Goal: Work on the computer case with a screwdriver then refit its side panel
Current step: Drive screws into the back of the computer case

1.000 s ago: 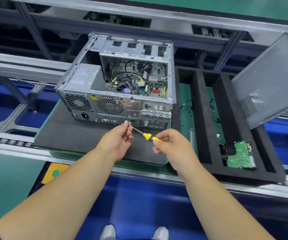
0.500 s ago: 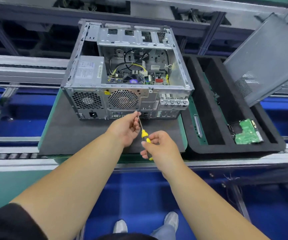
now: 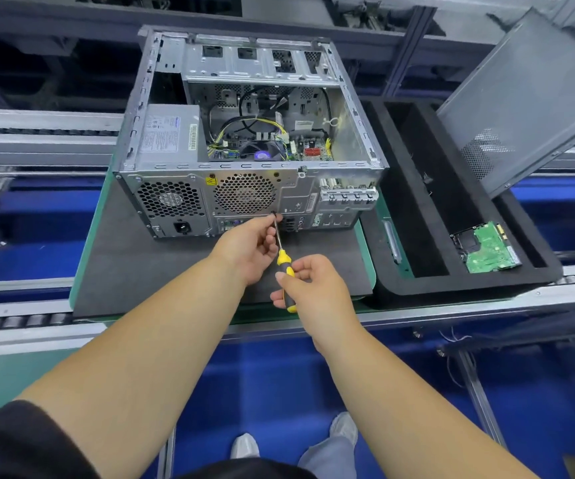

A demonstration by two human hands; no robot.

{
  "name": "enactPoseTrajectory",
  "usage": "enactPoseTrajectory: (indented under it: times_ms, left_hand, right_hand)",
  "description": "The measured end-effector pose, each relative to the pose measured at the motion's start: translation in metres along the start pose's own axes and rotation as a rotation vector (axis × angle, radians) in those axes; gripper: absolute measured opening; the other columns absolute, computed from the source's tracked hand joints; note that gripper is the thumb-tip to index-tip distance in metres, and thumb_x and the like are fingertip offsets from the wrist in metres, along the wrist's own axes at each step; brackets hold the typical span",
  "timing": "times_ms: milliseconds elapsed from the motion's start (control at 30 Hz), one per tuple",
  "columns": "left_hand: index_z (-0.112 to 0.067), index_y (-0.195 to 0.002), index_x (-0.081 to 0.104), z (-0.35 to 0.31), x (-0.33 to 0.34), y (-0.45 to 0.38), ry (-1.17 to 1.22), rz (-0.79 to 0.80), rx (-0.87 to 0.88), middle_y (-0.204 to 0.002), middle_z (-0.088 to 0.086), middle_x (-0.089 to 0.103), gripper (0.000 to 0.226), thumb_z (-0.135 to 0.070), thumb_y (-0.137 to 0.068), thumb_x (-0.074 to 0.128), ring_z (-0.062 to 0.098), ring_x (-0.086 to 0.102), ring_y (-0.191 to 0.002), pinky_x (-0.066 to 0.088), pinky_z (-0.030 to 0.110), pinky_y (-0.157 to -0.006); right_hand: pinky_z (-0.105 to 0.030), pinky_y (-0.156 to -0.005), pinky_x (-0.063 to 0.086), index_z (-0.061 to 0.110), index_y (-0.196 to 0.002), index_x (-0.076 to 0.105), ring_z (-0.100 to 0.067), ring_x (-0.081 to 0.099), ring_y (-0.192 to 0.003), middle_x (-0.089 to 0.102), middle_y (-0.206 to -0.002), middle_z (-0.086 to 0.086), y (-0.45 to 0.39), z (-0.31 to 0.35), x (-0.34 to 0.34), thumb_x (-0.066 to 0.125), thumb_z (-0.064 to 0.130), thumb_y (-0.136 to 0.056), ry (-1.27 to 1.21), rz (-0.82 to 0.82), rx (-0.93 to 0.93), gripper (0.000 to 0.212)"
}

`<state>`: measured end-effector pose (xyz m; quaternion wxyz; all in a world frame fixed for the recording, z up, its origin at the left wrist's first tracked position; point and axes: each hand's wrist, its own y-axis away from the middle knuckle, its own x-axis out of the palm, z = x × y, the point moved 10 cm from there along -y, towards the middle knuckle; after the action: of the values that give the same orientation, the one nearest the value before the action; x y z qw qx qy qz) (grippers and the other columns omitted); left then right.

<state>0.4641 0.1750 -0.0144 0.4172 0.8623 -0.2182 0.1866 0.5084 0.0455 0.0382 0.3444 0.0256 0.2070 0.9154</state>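
Computer case (image 3: 244,160), a silver-grey steel tower with its side open to the camera, lay on a dark grey foam mat (image 3: 134,264) on a green-edged pallet on the roller line. Inside showed a grey power supply box (image 3: 168,134), yellow and black cables and a green board. Its rear face, turned toward the person, carried two honeycomb fan grilles and a row of ports. Against that rear face, just under the right grille, the tip of a yellow-and-black-handled screwdriver (image 3: 284,262) met the metal. The right hand (image 3: 313,288) gripped the handle with fingers curled round it. The left hand (image 3: 248,250) pinched the thin steel shaft between thumb and fingertips near the tip. To the right, a black foam tray (image 3: 417,281) with long slots held a green circuit-board drive (image 3: 486,248). Above the tray's far end leaned a grey perforated metal side panel (image 3: 528,98), off the case.

Compared with half a second before, the shaft stood steeper and more in line with the rear face, and both hands sat slightly closer to it. The case filled more of the view, with the tray and panel in the same places beside it.
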Motion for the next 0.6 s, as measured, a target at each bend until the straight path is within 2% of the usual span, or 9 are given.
enactPoseTrajectory:
  times_ms: [133, 300, 467, 600]
  left_hand:
    - [-0.010, -0.093, 0.071, -0.002, 0.000, 0.000, -0.020, -0.010, -0.002, -0.052, -0.007, 0.050, 0.017, -0.019, -0.097, 0.056, 0.003, 0.041, -0.051, 0.039, 0.013, -0.052]
    - [-0.011, -0.089, 0.070, -0.003, -0.001, 0.000, -0.035, -0.017, 0.001, -0.049, -0.008, 0.050, 0.017, -0.019, -0.096, 0.057, 0.003, 0.040, -0.051, 0.037, 0.013, -0.052]
    - [-0.012, -0.087, 0.072, -0.003, -0.003, -0.002, -0.080, -0.017, 0.017, -0.055, -0.007, 0.051, 0.017, -0.023, -0.095, 0.060, 0.003, 0.043, -0.051, 0.041, 0.013, -0.051]
    - [-0.012, -0.089, 0.073, -0.001, -0.001, -0.001, -0.100, 0.038, 0.045, -0.070, -0.003, 0.064, 0.021, -0.023, -0.096, 0.057, 0.007, 0.055, -0.066, 0.046, 0.019, -0.064]
  right_hand:
    - [-0.020, -0.056, 0.053, 0.014, -0.098, 0.054, -0.015, 0.073, -0.065, 0.067, -0.101, -0.014, -0.001, -0.002, 0.001, 0.064, 0.013, -0.093, 0.003, 0.004, 0.037, 0.011]
    - [-0.027, -0.063, 0.060, 0.014, -0.095, 0.058, -0.016, 0.074, -0.064, 0.071, -0.078, -0.004, -0.002, -0.007, 0.005, 0.061, 0.014, -0.096, -0.083, 0.010, 0.137, 0.004]
    - [-0.023, -0.053, 0.055, 0.012, -0.097, 0.063, -0.011, 0.067, -0.053, 0.069, -0.086, -0.007, 0.001, -0.017, 0.007, 0.051, 0.013, -0.102, -0.179, -0.001, 0.278, 0.013]
    - [-0.023, -0.050, 0.050, 0.008, -0.100, 0.068, -0.012, 0.062, -0.052, 0.069, -0.076, -0.007, 0.005, -0.029, 0.017, 0.048, 0.019, -0.104, -0.340, 0.002, 0.447, 0.024]
